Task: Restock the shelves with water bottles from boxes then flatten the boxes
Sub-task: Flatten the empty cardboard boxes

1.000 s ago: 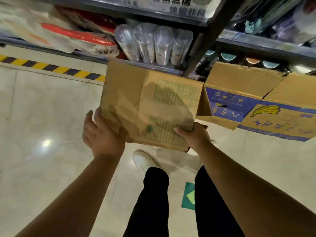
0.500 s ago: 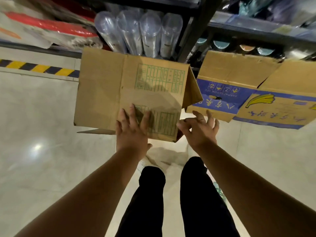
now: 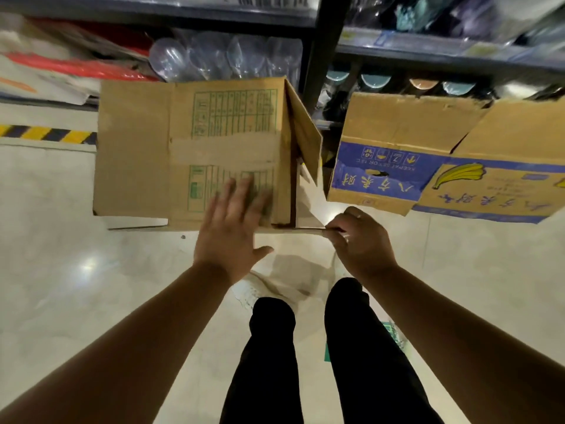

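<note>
A plain brown cardboard box (image 3: pixel 146 154) with green printed tables and a strip of tape stands upside down on the floor in front of me, its flaps splayed out. My left hand (image 3: pixel 232 231) lies flat with straight fingers on the box's near top surface. My right hand (image 3: pixel 360 243) pinches the edge of a thin flap (image 3: pixel 305 229) at the box's near right corner. Clear plastic bottles (image 3: pixel 226 58) lie in a row on the low shelf behind the box.
A second cardboard box (image 3: pixel 428 166) with blue bands and a banana print stands open at the right, close to the first. Dark metal shelving (image 3: pixel 324 44) runs across the back. A yellow-black stripe (image 3: pixel 46 134) marks the floor at left. My legs stand below.
The box went from held up in both hands to standing on the floor. My left hand moved onto its top, and my right hand took hold of the near right flap.
</note>
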